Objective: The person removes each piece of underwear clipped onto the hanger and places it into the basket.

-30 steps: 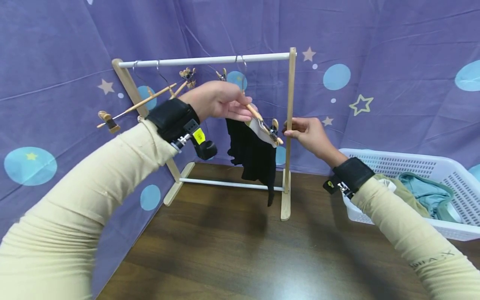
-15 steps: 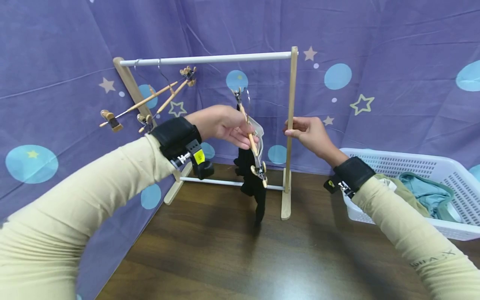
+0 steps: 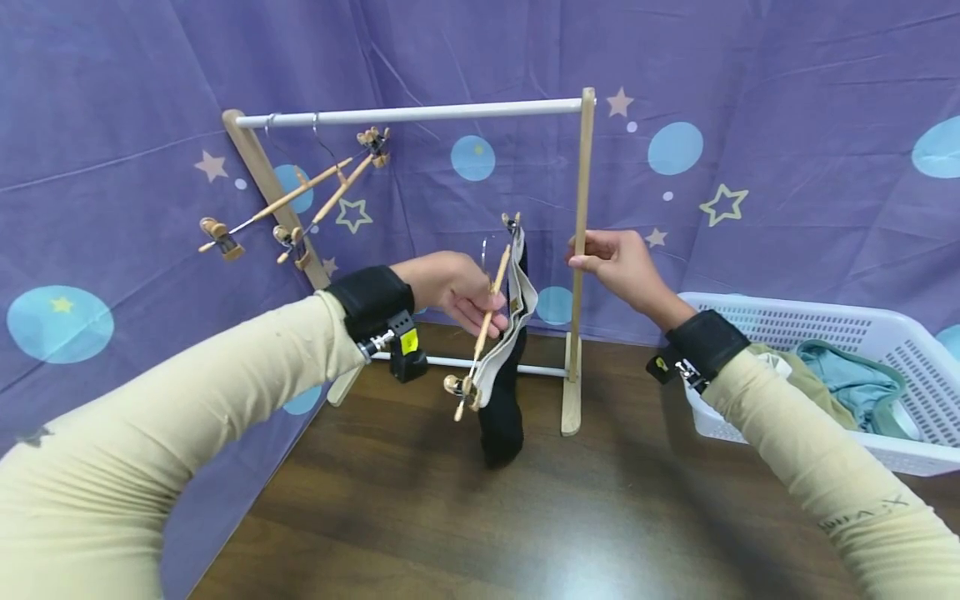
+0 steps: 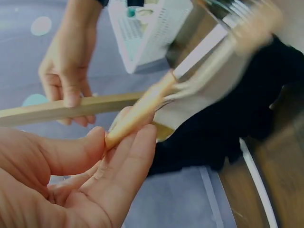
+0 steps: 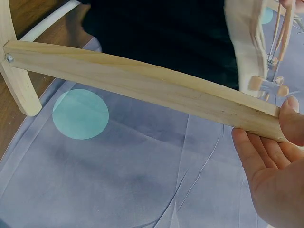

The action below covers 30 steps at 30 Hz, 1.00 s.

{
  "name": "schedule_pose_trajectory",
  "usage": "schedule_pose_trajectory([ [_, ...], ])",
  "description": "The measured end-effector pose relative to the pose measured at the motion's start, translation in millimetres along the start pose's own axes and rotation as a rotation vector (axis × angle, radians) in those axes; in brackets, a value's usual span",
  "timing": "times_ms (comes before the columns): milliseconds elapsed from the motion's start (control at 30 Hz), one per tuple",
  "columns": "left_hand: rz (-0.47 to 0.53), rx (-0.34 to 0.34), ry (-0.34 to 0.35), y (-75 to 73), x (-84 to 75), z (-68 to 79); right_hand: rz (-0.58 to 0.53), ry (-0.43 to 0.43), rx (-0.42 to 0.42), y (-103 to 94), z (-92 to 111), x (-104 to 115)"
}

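Observation:
My left hand (image 3: 467,292) pinches the bar of a wooden clip hanger (image 4: 142,107) between thumb and fingers, below and in front of the rack's top rail. Clips at both ends of the hanger hold the pale waistband (image 3: 525,302) of a black garment (image 3: 501,425), which hangs down close over the table. The hanger's metal hook (image 3: 484,250) points up, off the rail. With thumb and fingers, my right hand (image 3: 618,262) grips the right wooden post (image 5: 142,78) of the small clothes rack about halfway up.
Two bare clip hangers (image 3: 330,187) hang at the left end of the white top rail (image 3: 450,112). To the right, a white plastic basket (image 3: 825,312) holds green and teal clothes (image 3: 855,387). A purple patterned curtain (image 3: 810,100) stands behind the brown wooden table (image 3: 637,508).
My left hand has taken the hanger with the black garment off the rail, lowering it towards me and turning it. The right hand stays on the post.

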<state>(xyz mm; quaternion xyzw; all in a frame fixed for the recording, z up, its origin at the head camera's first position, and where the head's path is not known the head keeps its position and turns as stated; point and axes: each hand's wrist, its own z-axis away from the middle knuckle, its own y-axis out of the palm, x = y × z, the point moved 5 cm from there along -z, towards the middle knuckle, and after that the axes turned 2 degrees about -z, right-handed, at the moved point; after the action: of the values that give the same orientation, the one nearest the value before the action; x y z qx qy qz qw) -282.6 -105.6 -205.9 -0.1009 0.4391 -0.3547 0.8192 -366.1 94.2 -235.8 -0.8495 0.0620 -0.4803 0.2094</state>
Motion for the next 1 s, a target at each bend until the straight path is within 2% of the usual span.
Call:
schedule_pose_trajectory([
  [67,-0.04,0.007,-0.007,0.3,4.1,-3.4,-0.004,0.003,0.002,-0.1,0,0],
  [200,-0.117,-0.021,0.002,-2.2,10.1,-8.2,-0.008,0.012,0.005,-0.3,0,-1],
  [400,-0.136,-0.078,0.016,-7.7,16.6,-12.3,-0.004,0.013,0.01,-1.0,1,-1],
  [667,-0.221,-0.11,0.074,-24.9,24.2,-2.5,-0.022,0.001,0.01,-0.2,2,3],
  [833,-0.328,-0.103,0.143,-36.2,31.1,3.8,-0.028,-0.001,0.004,-0.5,1,3],
  [1000,-0.383,-0.089,0.26,-42.8,35.4,11.3,-0.024,0.012,0.008,-1.0,0,2],
])
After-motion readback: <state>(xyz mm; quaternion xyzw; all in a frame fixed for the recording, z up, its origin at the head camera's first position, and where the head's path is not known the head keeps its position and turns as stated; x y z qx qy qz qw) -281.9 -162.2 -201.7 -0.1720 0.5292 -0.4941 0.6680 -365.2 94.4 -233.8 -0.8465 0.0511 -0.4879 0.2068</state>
